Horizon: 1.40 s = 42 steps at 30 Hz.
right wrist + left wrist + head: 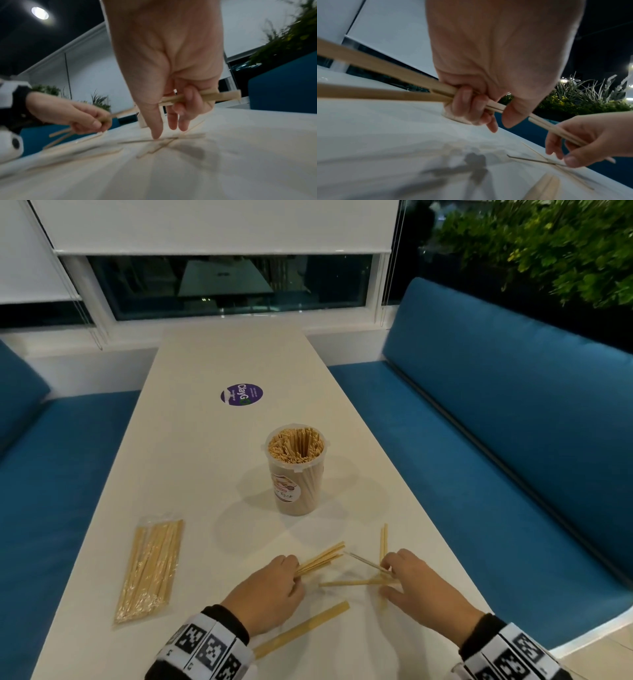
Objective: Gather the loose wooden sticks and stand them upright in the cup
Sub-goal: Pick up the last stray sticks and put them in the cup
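A clear plastic cup (295,474) packed with upright wooden sticks stands mid-table. My left hand (296,571) grips a bundle of sticks (320,559) just above the table; the left wrist view shows the fingers (471,106) curled round that bundle (385,83). My right hand (388,577) holds a pair of sticks (221,96) under its curled outer fingers. Its thumb and forefinger reach down to a thin dark skewer (147,140) lying on the table. Loose sticks (352,582) lie between my hands, and a flat stick (305,628) lies nearer to me.
A sealed clear packet of sticks (150,566) lies at the left of the white table (205,440). A round purple sticker (242,394) sits further back. Blue benches (496,440) flank the table on both sides, with a window behind.
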{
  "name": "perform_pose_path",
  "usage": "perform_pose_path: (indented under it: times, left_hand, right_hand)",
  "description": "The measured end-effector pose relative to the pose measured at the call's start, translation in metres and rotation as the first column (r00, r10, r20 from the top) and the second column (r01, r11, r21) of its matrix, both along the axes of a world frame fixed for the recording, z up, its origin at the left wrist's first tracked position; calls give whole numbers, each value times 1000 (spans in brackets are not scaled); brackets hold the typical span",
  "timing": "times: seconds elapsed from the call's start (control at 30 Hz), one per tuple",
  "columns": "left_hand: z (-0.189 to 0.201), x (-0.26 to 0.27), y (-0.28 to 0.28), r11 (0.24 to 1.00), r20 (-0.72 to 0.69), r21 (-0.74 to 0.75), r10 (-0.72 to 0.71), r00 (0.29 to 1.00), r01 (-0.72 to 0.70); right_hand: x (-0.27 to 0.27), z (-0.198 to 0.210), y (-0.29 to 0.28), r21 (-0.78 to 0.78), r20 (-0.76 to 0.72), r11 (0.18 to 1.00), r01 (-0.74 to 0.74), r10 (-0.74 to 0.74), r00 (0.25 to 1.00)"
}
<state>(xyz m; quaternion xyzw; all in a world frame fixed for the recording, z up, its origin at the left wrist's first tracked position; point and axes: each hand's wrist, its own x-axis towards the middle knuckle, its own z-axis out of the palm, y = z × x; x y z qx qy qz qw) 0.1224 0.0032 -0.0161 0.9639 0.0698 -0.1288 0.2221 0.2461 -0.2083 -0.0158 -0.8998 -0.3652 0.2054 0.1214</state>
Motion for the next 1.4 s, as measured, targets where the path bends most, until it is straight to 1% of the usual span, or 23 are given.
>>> perform_pose_path:
  times: [0.03, 0.1, 0.2, 0.27, 0.4, 0.47, 0.57, 0.67, 0.8, 0.9, 0.93, 0.97, 1.0, 1.07, 1.1, 1.13, 1.2, 1.23, 1.27, 1.33, 1.37, 1.4]
  left_hand:
    - [2, -2, 0, 1000, 1, -15, 11, 1000, -11]
    - [3, -7, -2, 999, -40, -46, 20, 999, -22]
    - [1, -12, -10, 996, -95, -83, 25, 995, -33]
    - [-2, -13, -15, 996, -115, -76, 36, 993, -45]
    - [-8, -13, -18, 997, -107, -52, 53, 993, -59]
    - [-10, -14, -19, 999, -104, -16, 48, 993, -49]
    - [-14, -15, -23, 999, -102, 11, 51, 993, -50]
    - [-17, -16, -26, 998, -106, -4, 68, 992, -69]
    - [-17, -17, -21, 996, -111, -58, 66, 992, -73]
    - [-6, -16, -12, 991, -56, -106, 80, 995, -85]
    - [-1, -16, -9, 984, -35, -140, 107, 994, -110]
    - [4, -15, -5, 966, -15, -208, 155, 988, -155]
    - [11, -14, -2, 931, -2, -300, 217, 976, -208]
    - [21, -11, 1, 829, -11, -473, 334, 942, -299]
    - [24, -9, 2, 768, -34, -546, 379, 925, -335]
    - [26, -7, 2, 687, -70, -628, 419, 905, -366]
    - [30, -3, 1, 469, -167, -782, 476, 863, -410]
    - [31, -2, 0, 354, -211, -836, 498, 841, -419]
    - [33, -1, -2, 234, -251, -878, 520, 817, -418]
    - [36, 0, -5, -5, -334, -918, 544, 770, -396]
    - [36, 0, -5, -107, -378, -917, 539, 753, -384]
    - [37, 1, -5, -188, -416, -907, 528, 740, -376]
  right_hand:
    - [0, -4, 4, -5, -1, 1000, -2, 2, 1000]
    - [0, -9, 11, 1, 10, 1000, 9, -9, 1000]
    - [0, -12, 15, -16, 3, 998, 68, -68, 998]
    - [1, -11, 15, -7, -35, 993, 114, -114, 993]
    - [1, -6, 13, 3, -114, 984, 180, -178, 977]
    - [0, -5, 12, 34, -118, 976, 217, -212, 970]
    - [-1, -6, 13, 71, -129, 947, 313, -302, 944]
    - [-6, -10, 18, 83, -119, 921, 381, -370, 921]
    - [-13, -20, 23, 70, 46, 946, 318, -321, 946]
    - [-15, -22, 26, 95, 50, 945, 313, -318, 947]
    - [-15, -22, 26, 83, 57, 948, 308, -313, 948]
    - [-15, -21, 27, 58, 67, 953, 297, -301, 951]
    - [-14, -21, 28, 30, 82, 959, 283, -285, 955]
    - [-14, -19, 29, -41, 124, 962, 269, -263, 957]
    - [-14, -19, 29, -78, 134, 961, 267, -255, 958]
    - [-14, -19, 28, -103, 140, 959, 265, -250, 958]
    - [-13, -17, 29, -104, 107, 963, 249, -238, 965]
    - [-13, -13, 30, -68, 37, 967, 245, -243, 969]
    - [-12, -8, 31, -9, -65, 970, 241, -241, 968]
    - [-13, 9, 38, 128, -291, 955, 267, -222, 931]
    - [-15, 17, 42, 177, -369, 943, 280, -201, 908]
    - [-18, 24, 46, 222, -422, 932, 286, -173, 890]
